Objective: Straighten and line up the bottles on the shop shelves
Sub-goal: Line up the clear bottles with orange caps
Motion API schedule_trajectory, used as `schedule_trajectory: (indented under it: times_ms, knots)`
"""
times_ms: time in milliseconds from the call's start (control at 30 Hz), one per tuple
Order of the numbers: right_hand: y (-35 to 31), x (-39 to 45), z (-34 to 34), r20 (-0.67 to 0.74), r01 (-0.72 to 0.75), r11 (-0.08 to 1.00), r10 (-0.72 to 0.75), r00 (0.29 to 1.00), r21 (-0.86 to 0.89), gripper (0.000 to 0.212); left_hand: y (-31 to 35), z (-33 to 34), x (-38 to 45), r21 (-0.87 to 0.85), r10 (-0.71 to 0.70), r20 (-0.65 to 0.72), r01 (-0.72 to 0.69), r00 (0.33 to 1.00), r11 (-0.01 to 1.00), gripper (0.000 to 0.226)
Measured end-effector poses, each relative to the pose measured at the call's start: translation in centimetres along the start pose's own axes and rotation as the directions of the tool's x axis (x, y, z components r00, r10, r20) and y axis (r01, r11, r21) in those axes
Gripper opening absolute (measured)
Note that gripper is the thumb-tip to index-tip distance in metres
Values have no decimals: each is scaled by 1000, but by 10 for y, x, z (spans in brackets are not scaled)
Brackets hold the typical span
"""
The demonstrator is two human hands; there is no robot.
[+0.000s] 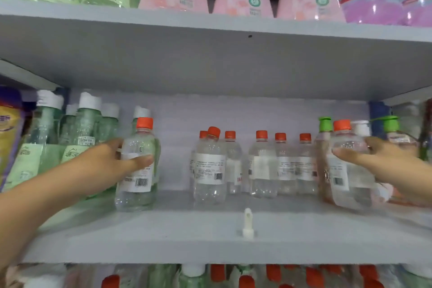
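On the grey middle shelf my left hand grips a clear bottle with an orange cap, standing upright at the left. My right hand grips another clear orange-capped bottle at the right, tilted a little. Between them several clear orange-capped bottles stand in a loose group toward the back; the front left one leans slightly.
Green bottles with white caps crowd the shelf's left end. Green-capped pump bottles stand at the right. A small white peg sticks up at the shelf's front edge. Pink and green bottles fill the upper shelf; more orange caps show below.
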State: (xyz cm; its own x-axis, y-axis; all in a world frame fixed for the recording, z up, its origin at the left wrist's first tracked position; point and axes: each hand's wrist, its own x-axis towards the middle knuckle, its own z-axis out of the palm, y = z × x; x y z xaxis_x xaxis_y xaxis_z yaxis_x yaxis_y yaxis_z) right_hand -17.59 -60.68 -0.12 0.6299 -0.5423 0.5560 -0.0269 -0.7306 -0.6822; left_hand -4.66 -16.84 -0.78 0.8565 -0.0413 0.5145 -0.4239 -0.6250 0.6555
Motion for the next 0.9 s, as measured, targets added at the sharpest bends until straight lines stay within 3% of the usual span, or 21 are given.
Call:
schedule_trajectory:
  times_ms: [133,200,233,300,367,433,467,533,633,767,900]
  knots:
    - [29,19,2,38,7,998,-5,999,-63,104,7,-8,8,60,-144,13,143,990,988,79]
    - [62,47,2,68,44,995,-38,997,-93,106,13,-10,17,129,-209,-8,208,978,969,116]
    - [82,66,2,99,93,991,-83,992,-93,107,17,-9,22,180,-189,-55,195,981,964,124]
    - [82,72,-1,13,188,980,-188,982,-67,108,28,-5,33,295,15,-237,57,971,954,105]
    - [42,57,-10,-157,340,939,-343,926,-46,88,52,2,38,294,288,-343,-189,894,937,64]
    - [-2,48,-14,-296,510,858,-505,811,-67,59,82,11,44,106,332,-289,-314,898,943,31]
    - [-26,41,-14,-324,574,816,-561,762,-64,46,96,16,50,74,312,-200,-303,929,950,32]
    - [-65,36,-5,-243,663,747,-652,718,-47,24,113,26,63,132,279,58,-284,959,950,55]
    - [-116,40,35,59,686,724,-684,727,-74,8,116,59,74,169,250,345,-322,905,932,66]
    - [-157,72,98,353,680,712,-599,719,-178,23,105,84,92,173,259,441,-364,859,915,54]
    - [-178,96,139,485,632,711,-453,748,-310,42,103,60,101,219,208,506,-357,837,908,54]
